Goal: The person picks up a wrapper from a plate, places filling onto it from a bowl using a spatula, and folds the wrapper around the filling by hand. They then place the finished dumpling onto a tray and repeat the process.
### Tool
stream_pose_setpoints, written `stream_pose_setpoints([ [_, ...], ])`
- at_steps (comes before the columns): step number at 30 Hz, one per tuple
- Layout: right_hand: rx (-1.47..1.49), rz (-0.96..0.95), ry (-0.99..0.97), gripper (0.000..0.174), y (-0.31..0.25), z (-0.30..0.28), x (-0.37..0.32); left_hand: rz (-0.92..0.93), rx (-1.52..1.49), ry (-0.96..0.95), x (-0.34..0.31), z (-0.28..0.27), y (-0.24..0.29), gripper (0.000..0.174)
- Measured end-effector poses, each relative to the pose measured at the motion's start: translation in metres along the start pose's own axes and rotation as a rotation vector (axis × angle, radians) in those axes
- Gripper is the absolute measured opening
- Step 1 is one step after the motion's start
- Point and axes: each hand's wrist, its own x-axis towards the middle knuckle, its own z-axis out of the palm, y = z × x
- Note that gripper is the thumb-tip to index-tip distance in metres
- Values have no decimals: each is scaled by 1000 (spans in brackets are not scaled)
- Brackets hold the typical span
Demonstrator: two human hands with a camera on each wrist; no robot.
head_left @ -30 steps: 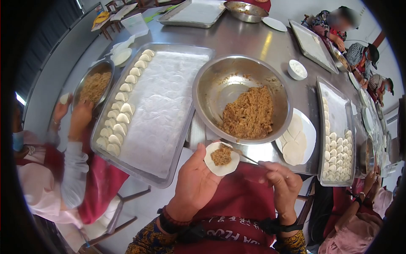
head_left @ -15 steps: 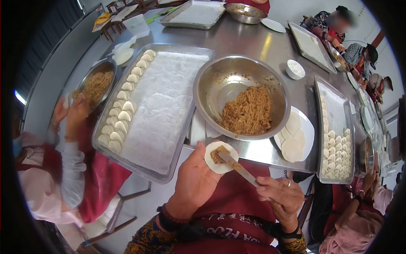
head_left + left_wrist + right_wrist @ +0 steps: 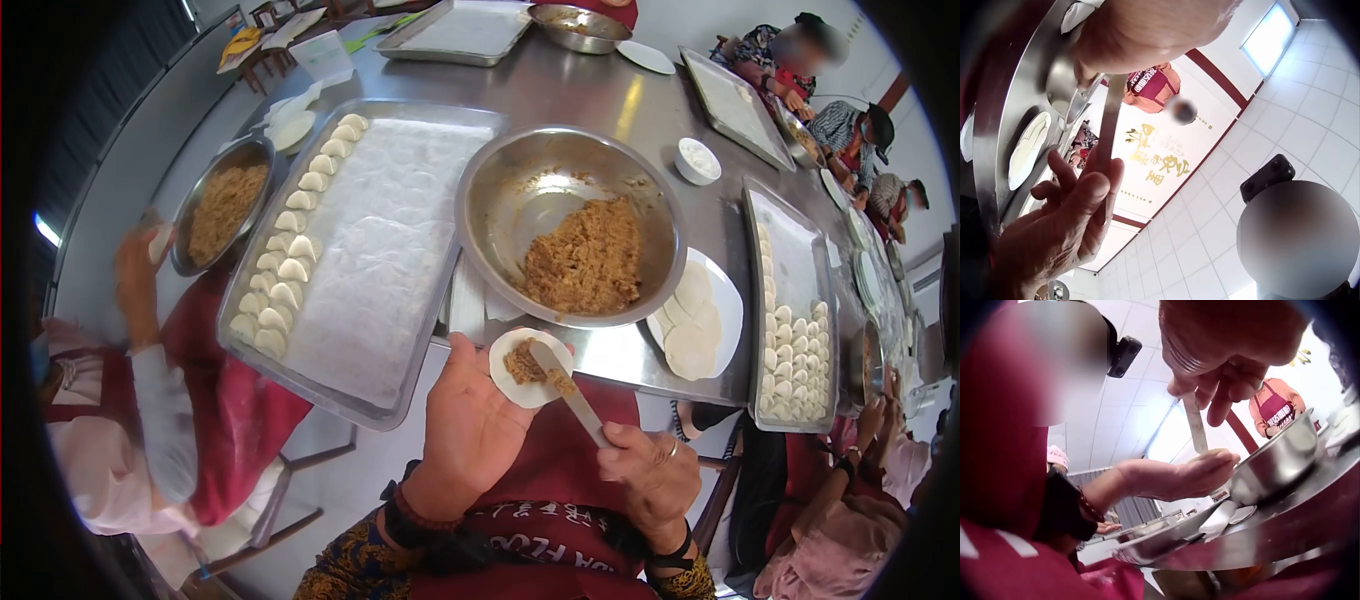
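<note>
The left hand (image 3: 478, 425) lies palm up with its fingers under a round white wrapper (image 3: 512, 391), which rests on them. Brown filling (image 3: 521, 362) sits on the middle of the wrapper. Between thumb and fingers the right hand (image 3: 655, 478) grips a flat metal spatula (image 3: 583, 412), its tip against the filling. The right wrist view shows the spatula (image 3: 1195, 425) coming down from the right hand (image 3: 1229, 344) onto the left palm (image 3: 1172, 479). Beyond the hands stands a steel bowl (image 3: 472, 232) of brown filling.
A floured tray (image 3: 385, 290) with rows of folded dumplings (image 3: 292, 269) lies left of the bowl. To its right are a plate (image 3: 733, 318) of wrappers, a small white bowl (image 3: 698, 162) and another dumpling tray (image 3: 797, 260). A neighbouring person's hand (image 3: 135, 275) is at far left.
The spatula has swung from the wrapper's far right edge onto the filling. The left hand and wrapper have shifted slightly right. The neighbour's hand has moved off the left bowl.
</note>
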Motion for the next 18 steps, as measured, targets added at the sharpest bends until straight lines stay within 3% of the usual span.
stream_pose_setpoints([
  [1,-4,1,2,28,-1,3,-1,-4,0,-3,0,1,-2,74],
  [3,496,396,211,20,-6,13,-1,13,-104,36,-1,5,-8,75],
  [4,694,553,217,21,-10,15,2,14,-102,33,-1,7,-10,75],
  [5,696,552,218,21,-11,20,2,35,-118,22,-2,9,-13,75],
  [7,1094,877,324,28,-9,31,2,56,-132,11,-3,11,-15,76],
  [13,1280,1144,332,43,-7,38,7,80,-157,-62,-6,6,-20,77],
  [18,1293,1199,310,45,-2,33,6,92,-165,-76,-7,3,-18,75],
])
